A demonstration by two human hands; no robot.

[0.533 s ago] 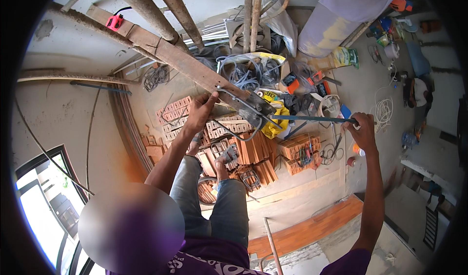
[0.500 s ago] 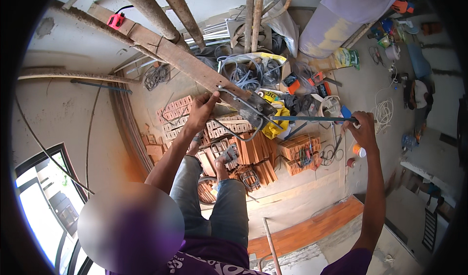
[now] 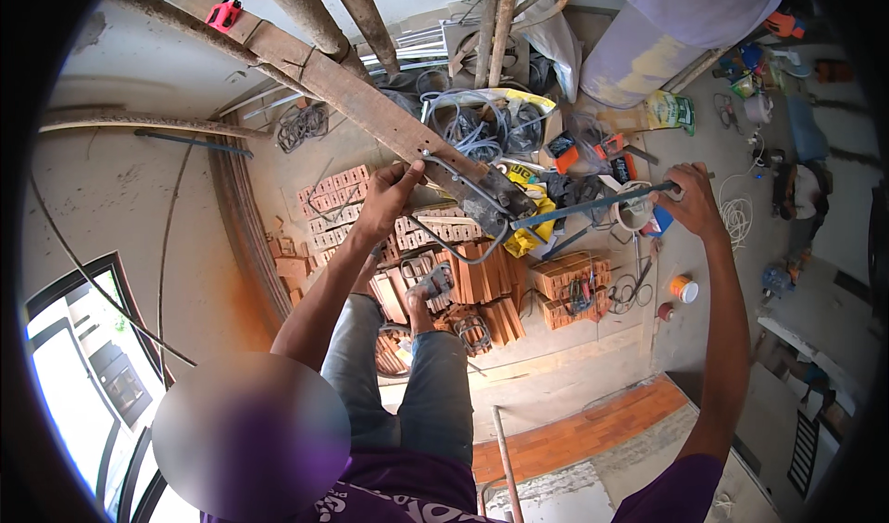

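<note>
A long wooden plank (image 3: 347,111) slants from the upper left to the middle, with a dark metal plate (image 3: 491,210) and pegs at its near end. A thin steel rod (image 3: 452,252), bent into a loop, lies across that end. My left hand (image 3: 387,201) pinches the rod's end against the plank, fingers closed. My right hand (image 3: 693,201), out to the right, is wrapped around the end of a long dark steel bar (image 3: 593,209). The bar's other end meets the rod beside the plate; how they engage is too small to tell.
Below lie stacked bricks (image 3: 333,194) and clay tiles (image 3: 489,282). Rusty poles (image 3: 356,18) rise beside the plank, which carries a pink tape measure (image 3: 222,15). Bags, hoses (image 3: 472,138) and a white-and-orange tub (image 3: 683,289) are on the floor.
My right hand has swung the bar's outer end upward and slightly right, so the bar now slants. My left hand keeps its pinch on the rod, nearly unmoved.
</note>
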